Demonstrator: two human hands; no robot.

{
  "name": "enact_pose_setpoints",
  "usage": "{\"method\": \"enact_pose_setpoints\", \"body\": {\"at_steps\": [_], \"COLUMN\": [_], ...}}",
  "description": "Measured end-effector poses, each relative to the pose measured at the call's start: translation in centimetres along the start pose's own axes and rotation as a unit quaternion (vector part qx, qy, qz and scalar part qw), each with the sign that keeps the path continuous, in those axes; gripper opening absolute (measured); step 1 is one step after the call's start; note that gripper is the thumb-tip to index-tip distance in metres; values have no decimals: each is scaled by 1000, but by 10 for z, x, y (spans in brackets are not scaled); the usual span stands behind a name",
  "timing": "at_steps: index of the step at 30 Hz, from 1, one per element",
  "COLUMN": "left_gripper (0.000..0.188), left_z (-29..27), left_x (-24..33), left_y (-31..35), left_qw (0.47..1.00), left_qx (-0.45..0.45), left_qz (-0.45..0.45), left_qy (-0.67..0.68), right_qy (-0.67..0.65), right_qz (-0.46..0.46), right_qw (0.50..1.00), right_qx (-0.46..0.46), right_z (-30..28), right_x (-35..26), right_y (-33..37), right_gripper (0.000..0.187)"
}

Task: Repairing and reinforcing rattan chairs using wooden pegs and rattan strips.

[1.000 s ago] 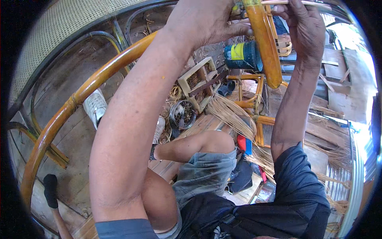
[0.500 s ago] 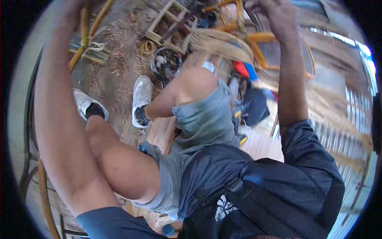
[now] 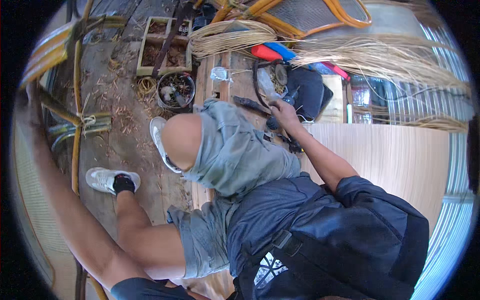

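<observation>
My right hand (image 3: 284, 114) is closed, its fingers curled at the end of a dark, long-bodied tool (image 3: 251, 104) beside my raised knee. The exact kind of that tool does not show. My left hand (image 3: 31, 102) reaches far out to the left, against a frame of bound yellow-brown canes (image 3: 77, 120). That hand is dark and blurred, and its grip on the frame cannot be made out. Next to my right hand lie a dark blue pouch-like thing (image 3: 304, 90) and a clear plastic bag (image 3: 267, 82).
Coiled cane strands (image 3: 232, 37) and a loose bundle (image 3: 380, 57) lie ahead. A divided wooden box (image 3: 141, 60) and a round bucket (image 3: 160, 95) of scraps stand on the plank floor (image 3: 107, 145). An orange-framed chair (image 3: 345, 20) is at the back. A pale board (image 3: 385, 155) lies at right.
My right hand has come down from the upper right to the tools by my knee. My left hand has moved lower, and the cane frame now shows more fully at left.
</observation>
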State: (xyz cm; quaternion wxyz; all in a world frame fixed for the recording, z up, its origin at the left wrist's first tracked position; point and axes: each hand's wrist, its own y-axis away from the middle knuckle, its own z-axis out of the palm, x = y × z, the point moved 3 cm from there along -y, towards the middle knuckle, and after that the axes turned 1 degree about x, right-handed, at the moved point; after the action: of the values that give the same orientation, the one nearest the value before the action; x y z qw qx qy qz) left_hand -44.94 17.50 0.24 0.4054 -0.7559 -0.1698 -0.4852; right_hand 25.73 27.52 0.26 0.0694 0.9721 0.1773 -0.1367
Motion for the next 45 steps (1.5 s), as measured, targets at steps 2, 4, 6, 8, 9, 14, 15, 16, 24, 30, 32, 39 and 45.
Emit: {"method": "enact_pose_setpoints", "body": {"at_steps": [2, 4, 6, 8, 9, 14, 15, 16, 24, 30, 32, 39, 45], "left_gripper": [75, 72, 72, 72, 72, 66, 65, 65, 70, 47, 44, 60, 56], "left_z": [7, 17, 25, 24, 22, 13, 12, 18, -8, 25, 18, 17, 4], "left_x": [4, 11, 35, 59, 59, 51, 46, 31, 32, 63, 72, 104, 139], "left_y": [-4, -5, 8, 15, 15, 14, 14, 19, 6, 30, 31, 27, 33], "left_qw": [1000, 991, 993, 994, 994, 991, 991, 990, 992, 993, 996, 961, 974], "left_qx": [-10, -48, -33, -4, -12, 36, 46, 54, 33, 58, 63, 111, 18], "left_qz": [-14, 8, -39, -69, -65, -44, -39, -39, -35, -100, -54, -36, -64], "left_qy": [-4, -126, -104, -87, -89, -118, -123, -122, -117, -14, -44, -251, -216], "right_qy": [7, 15, 16, 19, 28, 16, 43, 74, 12, -222, -129, -188, -212], "right_qz": [13, 28, -5, 17, 33, 43, 32, 28, 85, -10, 58, 102, -142], "right_qw": [1000, 999, 1000, 999, 995, 976, 968, 957, 940, 968, 986, 971, 917], "right_qx": [-12, -28, -8, -47, -88, -211, -244, -278, -329, -117, -89, -111, -306], "right_z": [0, 1, -2, -4, -5, 9, 17, 20, 52, 79, 42, -67, -140], "right_x": [4, 9, 6, -1, -5, 25, 33, 40, 19, 97, 9, -135, -298], "right_y": [-8, -12, -8, 4, 13, 81, 97, 110, 117, 126, 85, -86, -114], "right_gripper": [24, 24, 23, 23, 24, 25, 26, 28, 35, 35, 38, 23, 31]}}
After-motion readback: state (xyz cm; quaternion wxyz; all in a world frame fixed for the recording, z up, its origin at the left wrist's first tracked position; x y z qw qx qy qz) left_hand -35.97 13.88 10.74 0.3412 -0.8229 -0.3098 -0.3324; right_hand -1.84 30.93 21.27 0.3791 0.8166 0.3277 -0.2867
